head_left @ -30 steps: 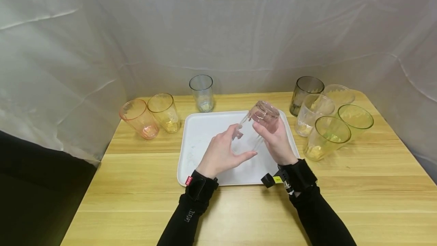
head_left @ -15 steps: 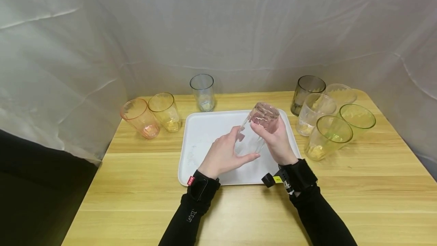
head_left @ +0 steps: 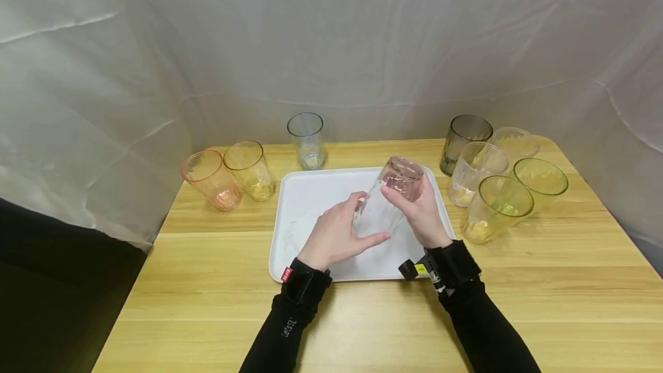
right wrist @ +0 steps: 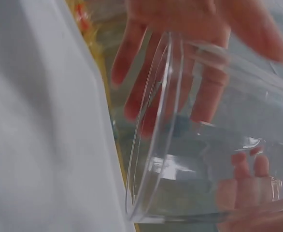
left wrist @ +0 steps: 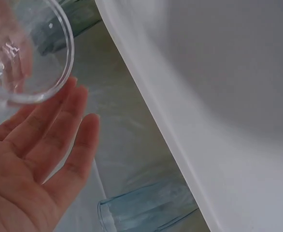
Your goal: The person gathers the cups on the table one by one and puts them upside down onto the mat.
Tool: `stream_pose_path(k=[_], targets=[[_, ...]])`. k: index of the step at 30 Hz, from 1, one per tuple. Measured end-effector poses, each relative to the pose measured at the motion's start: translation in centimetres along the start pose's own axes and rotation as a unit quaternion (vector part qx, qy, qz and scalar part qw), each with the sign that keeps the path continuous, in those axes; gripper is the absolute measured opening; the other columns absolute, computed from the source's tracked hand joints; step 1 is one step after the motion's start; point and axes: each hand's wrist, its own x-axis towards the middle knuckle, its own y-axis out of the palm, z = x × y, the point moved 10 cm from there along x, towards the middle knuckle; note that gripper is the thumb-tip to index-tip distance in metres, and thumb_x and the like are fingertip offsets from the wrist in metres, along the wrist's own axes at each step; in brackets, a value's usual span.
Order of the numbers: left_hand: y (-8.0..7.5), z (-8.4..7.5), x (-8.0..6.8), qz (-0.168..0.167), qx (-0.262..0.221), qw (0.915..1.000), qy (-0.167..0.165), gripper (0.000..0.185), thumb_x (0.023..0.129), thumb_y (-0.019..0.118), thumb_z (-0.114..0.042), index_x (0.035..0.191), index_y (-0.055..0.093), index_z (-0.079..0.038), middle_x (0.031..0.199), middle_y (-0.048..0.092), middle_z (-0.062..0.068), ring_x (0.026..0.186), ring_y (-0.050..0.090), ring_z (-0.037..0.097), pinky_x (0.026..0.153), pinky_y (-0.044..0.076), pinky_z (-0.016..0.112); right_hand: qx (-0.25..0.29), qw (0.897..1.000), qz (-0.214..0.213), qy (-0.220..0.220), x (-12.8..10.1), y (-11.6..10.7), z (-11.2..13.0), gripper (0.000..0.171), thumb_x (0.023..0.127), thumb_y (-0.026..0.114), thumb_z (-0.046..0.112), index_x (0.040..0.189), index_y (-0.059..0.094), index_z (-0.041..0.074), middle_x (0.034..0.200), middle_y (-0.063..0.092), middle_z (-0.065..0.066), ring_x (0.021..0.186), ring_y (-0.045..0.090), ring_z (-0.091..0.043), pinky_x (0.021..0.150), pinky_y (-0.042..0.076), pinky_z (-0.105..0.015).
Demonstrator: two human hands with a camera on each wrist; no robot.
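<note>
A clear tumbler [head_left: 403,172], pinkish toward its base, is held tilted over the white tray [head_left: 295,184]. Its base points up and away to the right, its mouth down toward the left hand. Near the base, the right hand [head_left: 420,214] grips it, thumb in front and the other fingers behind the glass. The left hand [head_left: 336,233] spreads its fingers and thumb around the mouth end. In the left wrist view these fingers [left wrist: 59,125] look nearly straight beside the tumbler's rim [left wrist: 70,53]; I cannot tell whether they touch it. The right wrist view shows the clear wall [right wrist: 214,169] close up.
An orange tumbler [head_left: 212,180] and a yellow one [head_left: 251,171] stand left of the tray, a blue-grey one [head_left: 307,143] behind it. To the right cluster a dark grey tumbler [head_left: 463,140], a yellow-green one [head_left: 499,209], a green one [head_left: 544,177] and clear ones. A pale curtain [head_left: 352,62] hangs behind.
The tumbler's base has dipped very slightly, and the pinkish patch by the left fingertips no longer shows. Both hands stay nearly in place.
</note>
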Motion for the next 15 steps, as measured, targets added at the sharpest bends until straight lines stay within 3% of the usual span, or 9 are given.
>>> stream_pose_path(k=[5,11,15], targets=[[-0.9,0.4,0.1,-0.023,0.004,0.9997,0.008,0.08,0.084,0.072,-0.06,0.143,0.048,-0.012,0.128,0.069,0.011,0.112,0.069,0.028,0.089,0.059,0.046,-0.041,0.999,-0.019,-0.011,0.2,-1.3,-0.2,0.063,0.089,0.066,-0.006,0.144,0.04,0.01,0.127,0.058,0.011,0.116,0.058,-0.009,0.099,0.051,-0.019],[-2.4,0.8,0.1,-0.067,0.021,0.9974,0.014,0.063,0.087,0.074,-0.046,0.137,0.057,-0.012,0.123,0.072,0.01,0.11,0.07,0.026,0.086,0.059,0.045,-0.079,0.996,-0.037,-0.028,0.7,-2.4,-0.2,0.068,0.088,0.069,-0.007,0.146,0.037,0.005,0.13,0.055,0.009,0.121,0.053,-0.012,0.108,0.043,-0.032],[-3.3,1.1,0.1,-0.097,0.041,0.9944,0.009,0.046,0.092,0.072,-0.033,0.131,0.062,-0.011,0.121,0.072,0.007,0.107,0.07,0.024,0.083,0.06,0.042,-0.129,0.989,-0.062,-0.028,0.9,-3.2,-0.2,0.072,0.087,0.073,-0.003,0.147,0.035,0.005,0.133,0.052,0.007,0.125,0.05,-0.006,0.114,0.038,-0.033]])
